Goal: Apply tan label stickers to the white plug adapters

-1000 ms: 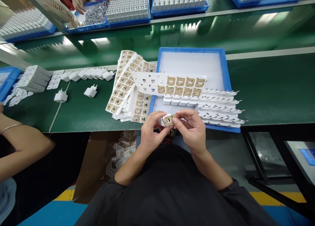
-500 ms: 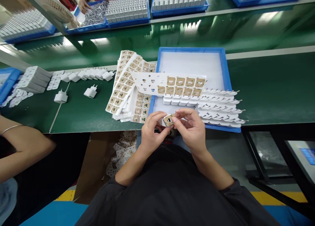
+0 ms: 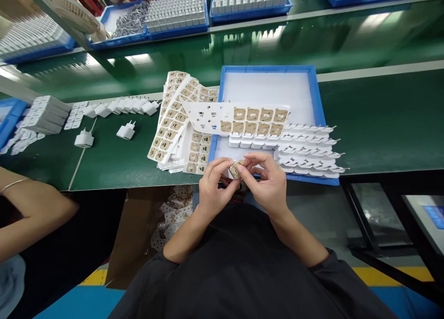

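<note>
My left hand [image 3: 215,185] is closed round a small white plug charger [image 3: 231,174], its end face turned up. A tan sticker [image 3: 237,168] with a dark slot in it covers that face. My right hand [image 3: 266,184] pinches the sticker's right side, the thumb lying over it against the charger. Beyond my hands a white sticker sheet [image 3: 215,116] with tan stickers on its right half lies across the blue-rimmed tray [image 3: 224,85]. Rows of white chargers [image 3: 308,159] sit at the tray's right side, prongs pointing right.
Piled sticker sheets [image 3: 171,120] lie left of the tray. Loose chargers [image 3: 126,130] and a white stack [image 3: 48,115] stand further left on the green bench. Below is a cardboard box [image 3: 138,235] of scrap sheets. A co-worker's arm [image 3: 31,203] is at left.
My right thumb has moved left over the sticker and hides more of its slot. The view has shifted slightly. At the top, a co-worker's hand has lifted from the metal parts.
</note>
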{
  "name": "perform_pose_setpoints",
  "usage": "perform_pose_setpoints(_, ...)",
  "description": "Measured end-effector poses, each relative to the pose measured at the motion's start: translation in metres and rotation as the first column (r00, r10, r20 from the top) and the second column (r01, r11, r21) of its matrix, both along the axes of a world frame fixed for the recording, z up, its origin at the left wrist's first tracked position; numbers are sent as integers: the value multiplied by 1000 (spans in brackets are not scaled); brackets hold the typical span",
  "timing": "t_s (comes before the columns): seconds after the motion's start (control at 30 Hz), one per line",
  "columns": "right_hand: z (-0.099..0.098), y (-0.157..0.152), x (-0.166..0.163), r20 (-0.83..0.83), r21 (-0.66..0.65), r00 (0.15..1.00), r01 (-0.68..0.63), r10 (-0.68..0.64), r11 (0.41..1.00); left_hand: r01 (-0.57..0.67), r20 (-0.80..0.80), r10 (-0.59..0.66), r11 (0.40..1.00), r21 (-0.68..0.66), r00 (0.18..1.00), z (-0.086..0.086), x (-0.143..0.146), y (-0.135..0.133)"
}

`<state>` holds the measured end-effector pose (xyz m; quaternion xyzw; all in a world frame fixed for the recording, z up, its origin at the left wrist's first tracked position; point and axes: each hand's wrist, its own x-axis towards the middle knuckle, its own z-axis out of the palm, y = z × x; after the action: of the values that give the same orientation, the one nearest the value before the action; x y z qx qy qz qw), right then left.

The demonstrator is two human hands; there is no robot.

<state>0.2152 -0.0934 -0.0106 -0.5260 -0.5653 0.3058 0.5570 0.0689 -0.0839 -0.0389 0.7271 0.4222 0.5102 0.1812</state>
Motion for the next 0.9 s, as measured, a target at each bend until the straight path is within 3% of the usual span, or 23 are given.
perform_pose_setpoints(0.17,0,4,5,195,69,979,45,-57,997,-36,61,36,999,3,998,-9,1,0)
perform_pose_setpoints(0.27,-3,7,8,55,-28,995,-78,79,997,-31,174,34,999,-22,984,-13,4,0)
perform_pose_setpoints(0.4,-10,7,2,-198,-104,943,-290,265,951,31,219,-29,1000,-4,975,-18,7,1)
perform_pose_setpoints(0.53,-17,5,-6,-343,-111,910,-287,234,952,-7,177,-6,997,73,984,-23,7,3)
perform_pose_setpoints(0.9,-15,7,-15,-490,15,836,-275,247,961,-121,28,119,926,359,993,-17,12,8)
